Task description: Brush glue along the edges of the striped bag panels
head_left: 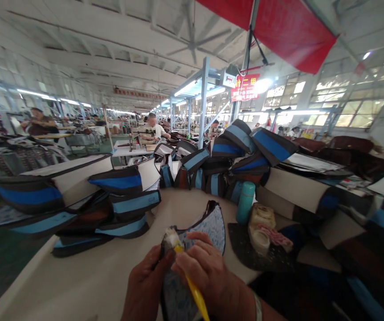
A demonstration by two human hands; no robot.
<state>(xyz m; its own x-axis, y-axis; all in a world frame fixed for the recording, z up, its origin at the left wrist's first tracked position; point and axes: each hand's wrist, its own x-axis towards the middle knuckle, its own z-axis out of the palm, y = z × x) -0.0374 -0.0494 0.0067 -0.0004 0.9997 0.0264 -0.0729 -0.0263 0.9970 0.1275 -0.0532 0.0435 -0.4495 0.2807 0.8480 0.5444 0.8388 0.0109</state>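
Observation:
My right hand [200,267] is closed around a brush with a yellow handle [197,296]. The brush's whitish bristles [172,238] lie at the dark edge of a curved piece [214,229] with a blue-and-white patterned face. Its far end curls up from the table in front of me. My left hand [148,281] pinches the left edge of this piece, close beside the bristles. Both hands are at the bottom middle of the view.
A teal bottle [246,203] stands right of the patterned piece, beside a stained container [261,227] with a pink cloth [275,238] on a dark mat [240,249]. Striped blue-and-grey pieces [125,180] are piled around the pale table [112,272]. A person [157,127] sits farther back.

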